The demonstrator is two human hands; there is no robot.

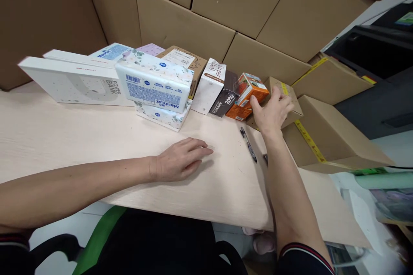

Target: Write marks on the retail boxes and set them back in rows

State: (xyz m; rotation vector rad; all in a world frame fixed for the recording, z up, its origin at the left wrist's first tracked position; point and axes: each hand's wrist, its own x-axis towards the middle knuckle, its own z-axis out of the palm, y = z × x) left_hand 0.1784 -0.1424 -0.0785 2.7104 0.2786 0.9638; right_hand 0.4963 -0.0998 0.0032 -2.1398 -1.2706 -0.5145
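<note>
Here the brown box [294, 114], just right of the orange box [253, 90], is covered by the right hand [273, 109], fingers spread wide; a firm grip cannot be confirmed. One corner is pointed rightward, its long axis obscured. The left hand [180, 160] is laid slack on the table [226, 193], nothing held.

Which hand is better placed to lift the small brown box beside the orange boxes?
Likely the right hand: it is spread over the small brown box, while the left hand is farther away, seemingly holding nothing.
</note>
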